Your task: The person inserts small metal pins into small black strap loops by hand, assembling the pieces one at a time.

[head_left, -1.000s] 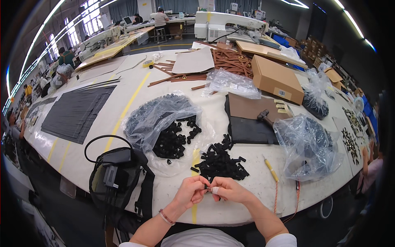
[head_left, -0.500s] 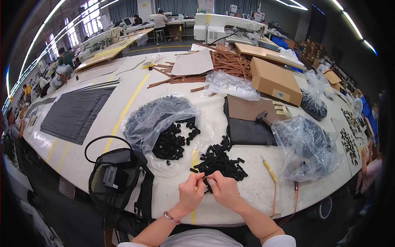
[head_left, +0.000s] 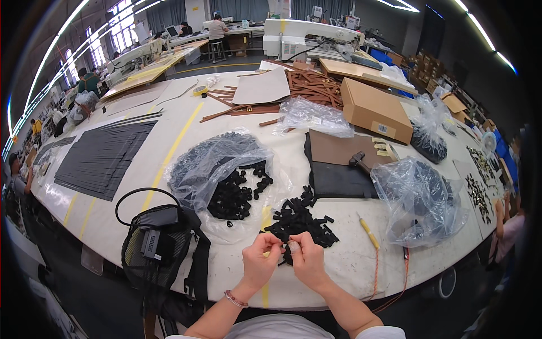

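My left hand (head_left: 261,260) and my right hand (head_left: 308,263) meet close to the table's front edge, fingertips pinched and nearly touching. Something small and dark shows between them, too small and covered to make out. Right behind my fingers lies a loose heap of short black pieces (head_left: 304,220), like little tubes or loops. To its left, a clear plastic bag (head_left: 217,152) lies open, with rounder black pieces (head_left: 231,198) spilling from its mouth.
Right of my hands lies a yellow-handled pointed tool (head_left: 369,233) with an orange cord. Beyond are a hammer (head_left: 359,160) on a dark pad (head_left: 341,182), another plastic bag (head_left: 420,203), a cardboard box (head_left: 375,111) and brown straps (head_left: 313,87). A black mesh bag (head_left: 148,243) sits at left.
My fingertips have drawn slightly apart, and my right hand has turned a little more upright. The heap and the bags look the same.
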{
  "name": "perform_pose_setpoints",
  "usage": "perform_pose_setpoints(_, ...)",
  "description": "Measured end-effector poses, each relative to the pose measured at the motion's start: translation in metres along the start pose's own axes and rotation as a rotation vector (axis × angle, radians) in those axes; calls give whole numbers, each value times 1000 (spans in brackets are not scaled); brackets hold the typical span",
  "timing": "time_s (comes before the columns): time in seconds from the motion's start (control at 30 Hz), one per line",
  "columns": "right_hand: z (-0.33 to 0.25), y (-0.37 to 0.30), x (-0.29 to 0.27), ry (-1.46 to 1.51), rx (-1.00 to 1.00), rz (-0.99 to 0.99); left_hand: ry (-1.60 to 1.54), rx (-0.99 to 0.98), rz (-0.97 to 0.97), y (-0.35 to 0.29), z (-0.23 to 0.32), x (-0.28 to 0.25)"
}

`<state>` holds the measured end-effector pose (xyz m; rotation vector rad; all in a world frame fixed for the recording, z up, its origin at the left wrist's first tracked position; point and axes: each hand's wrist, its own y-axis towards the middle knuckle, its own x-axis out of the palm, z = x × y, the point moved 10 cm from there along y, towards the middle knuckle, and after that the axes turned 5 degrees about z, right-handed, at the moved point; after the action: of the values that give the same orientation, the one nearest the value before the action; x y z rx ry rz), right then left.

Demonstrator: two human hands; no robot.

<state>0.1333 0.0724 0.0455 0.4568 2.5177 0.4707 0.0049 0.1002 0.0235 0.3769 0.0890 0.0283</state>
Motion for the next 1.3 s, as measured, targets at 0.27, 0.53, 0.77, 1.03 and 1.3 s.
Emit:
perform_pose_setpoints(0.27, -9, -4, 1, -126, -85, -21, 4, 2, -28, -2, 4, 3)
perform_pose_setpoints(0.53, -4, -5, 11, -85, -38, -119, 368, 481, 59, -9, 39, -1)
perform_pose_setpoints(0.77, -7, -6, 7, -53, -35, -109, 255, 443, 32, -9, 44, -2)
perform_pose_setpoints(1.03, 17, -8, 25, 168, 164, -307, -450, -402, -36, -8, -25, 5)
perform_pose_setpoints(1.3, 31, 0, 20, 136, 255, -359, 438, 247, 126, 25, 17, -21)
